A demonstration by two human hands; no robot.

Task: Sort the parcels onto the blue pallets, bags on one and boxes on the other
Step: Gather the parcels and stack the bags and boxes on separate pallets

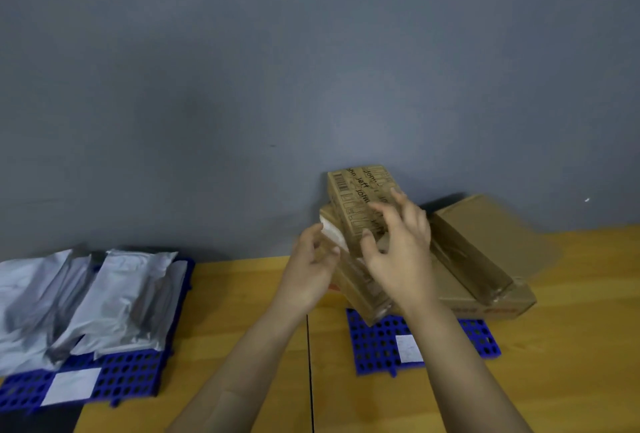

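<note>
Grey-blue wall (207,86) runs close behind a yellow wooden desk (242,294), and both pallets sit against it. On the blue perforated plastic pallet at the left (131,373) lie the crumpled silver-grey plastic mailer bags (114,297). The matching blue pallet at the right (377,342) carries the brown cardboard boxes.

A small brown cardboard box with black print (356,197) sits highest on that pile. It is tilted, its far end up near the wall, and it rests on a taped box with a white label (334,236). Larger plain brown boxes (485,235) lie just beside it to the right.

The right hand (398,249) has its fingers (403,204) spread and only slightly bent over the printed face, gripping nothing that I can see. The left hand (313,259) is loosely curled at the corner of the labelled box. Whether it pinches that corner I cannot tell.

To my eye the step is settling this box on the pile. Doing it well probably means pressing it flat and square onto the box beneath, since a tilted box may slide off toward the desk. The left hand could steady the lower box while the right lets go gently.
</note>
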